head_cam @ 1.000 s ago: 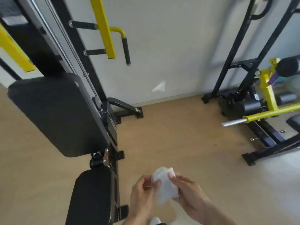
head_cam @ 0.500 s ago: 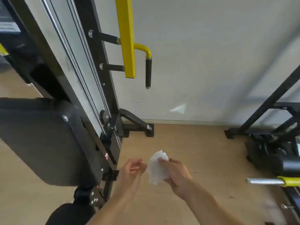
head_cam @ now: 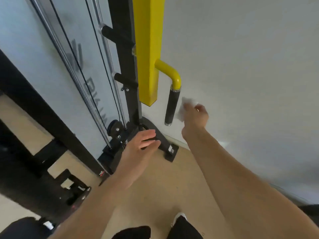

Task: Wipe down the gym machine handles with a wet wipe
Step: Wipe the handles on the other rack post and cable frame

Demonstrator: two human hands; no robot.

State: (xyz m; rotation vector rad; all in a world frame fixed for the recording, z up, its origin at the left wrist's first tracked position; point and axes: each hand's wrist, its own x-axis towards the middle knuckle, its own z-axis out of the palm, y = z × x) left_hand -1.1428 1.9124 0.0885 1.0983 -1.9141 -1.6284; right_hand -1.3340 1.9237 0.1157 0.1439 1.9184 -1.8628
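On the pale panel [head_cam: 51, 54] of the machine there are grey letters and a slanted logo, but they are too blurred to read. A small label on the black foot [head_cam: 170, 150] is also not legible. The handle [head_cam: 171, 107] is a straight black cylinder with a matte, slightly grainy grip and a metal cap at its lower end; it hangs down from a glossy yellow bent tube [head_cam: 170, 71] that comes out of the square yellow bar [head_cam: 148, 49]. The right hand [head_cam: 196, 118] is raised, wrist bent, fingers closed on a crumpled white wipe [head_cam: 185, 107] (soft, thin), just beside the handle's right side and not clearly touching it. The left hand [head_cam: 141, 144] is lower, over the black foot, fingers loosely spread and holding nothing.
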